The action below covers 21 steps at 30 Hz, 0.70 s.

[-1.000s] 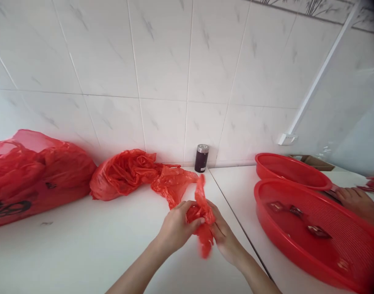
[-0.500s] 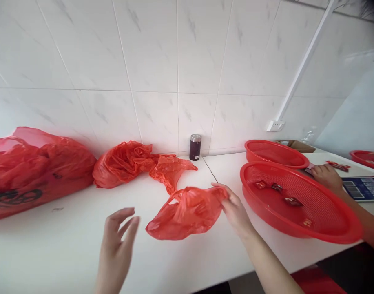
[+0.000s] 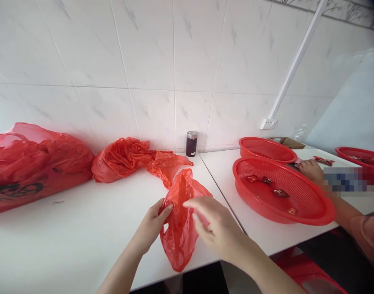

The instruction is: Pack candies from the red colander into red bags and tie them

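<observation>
The single view is taken from head height, close above the white tabletop point(image 3: 82, 228), faced forward and tilted down, with the tiled wall point(image 3: 150, 73) seen behind; nothing is shared between views.

Bare left hand point(image 3: 154, 220), bare right hand point(image 3: 220, 224), slender fingers point(image 3: 200, 202), slim uncovered forearms point(image 3: 121, 261) tapering toward the wrists point(image 3: 140, 243)

Left hand point(image 3: 153, 223): thumb pressed toward curled fingers in a pinch
Left forearm point(image 3: 122, 261): slants up and inward
Right hand point(image 3: 219, 228): loosely open, index finger extended leftward, slightly blurred
Right forearm point(image 3: 263, 265): angles in from lower right
</observation>
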Available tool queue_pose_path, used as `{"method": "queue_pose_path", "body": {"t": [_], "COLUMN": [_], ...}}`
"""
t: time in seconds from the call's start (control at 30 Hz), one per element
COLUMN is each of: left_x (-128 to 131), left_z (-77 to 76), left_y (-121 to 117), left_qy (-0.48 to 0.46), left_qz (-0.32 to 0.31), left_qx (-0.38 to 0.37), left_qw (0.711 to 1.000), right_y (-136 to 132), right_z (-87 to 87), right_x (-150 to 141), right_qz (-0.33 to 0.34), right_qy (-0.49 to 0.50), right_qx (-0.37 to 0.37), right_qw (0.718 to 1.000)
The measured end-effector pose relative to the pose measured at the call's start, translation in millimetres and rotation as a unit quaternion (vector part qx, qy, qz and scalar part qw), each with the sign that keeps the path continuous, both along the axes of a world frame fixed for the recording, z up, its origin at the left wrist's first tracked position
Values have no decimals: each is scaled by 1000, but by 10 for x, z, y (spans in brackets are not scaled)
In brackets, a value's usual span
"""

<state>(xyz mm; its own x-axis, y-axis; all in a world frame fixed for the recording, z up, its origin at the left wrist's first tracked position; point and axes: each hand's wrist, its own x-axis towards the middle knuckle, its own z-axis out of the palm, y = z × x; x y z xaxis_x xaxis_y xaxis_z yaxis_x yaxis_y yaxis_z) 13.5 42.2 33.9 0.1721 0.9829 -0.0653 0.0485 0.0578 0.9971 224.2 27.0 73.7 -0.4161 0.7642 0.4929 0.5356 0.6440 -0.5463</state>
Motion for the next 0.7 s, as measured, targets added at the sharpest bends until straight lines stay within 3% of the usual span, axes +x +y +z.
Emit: {"method": "queue_pose_path", "body": {"t": [0.07, 0.17, 0.23, 0.33, 0.37, 0.4, 0.47, 0.53, 0.6, 0.63, 0.7], "left_x": [-94, -350, -511, -615, -618, -612, -601, -603, -608, -603, -568], "left_z": [-1, -104, -198, -301, -321, -338, -372, -416, -465, -485, -507], "left_y": [-17, -28, -34, -69, -90, -114, -171, -224, -256, -262, -257], "left_qy": [-122, -254, -282, -286, -288, -290, -291, -290, -285, -281, -270], "left_qz": [-8, 62, 113, 142, 142, 141, 148, 160, 165, 162, 150], "left_qx": [-59, -116, -131, -154, -164, -173, -193, -213, -229, -235, -239], "left_qw": [991, 958, 944, 935, 933, 931, 925, 919, 916, 916, 920], "right_y": [50, 195, 220, 157, 144, 148, 207, 301, 388, 426, 505], "right_z": [-122, -345, -376, -205, -127, -58, 16, -6, -84, -124, -173], "right_x": [14, 203, 371, 643, 756, 886, 1190, 1487, 1666, 1685, 1585], "right_qz": [-11, -74, -50, 54, 50, 8, -164, -311, -349, -344, -337], "right_qy": [-155, -312, -294, -125, -79, -62, -120, -259, -356, -373, -368], "right_qx": [-26, -136, -201, -244, -233, -202, -129, -149, -216, -237, -226], "right_qw": [988, 937, 933, 960, 968, 977, 971, 902, 839, 828, 836]}}
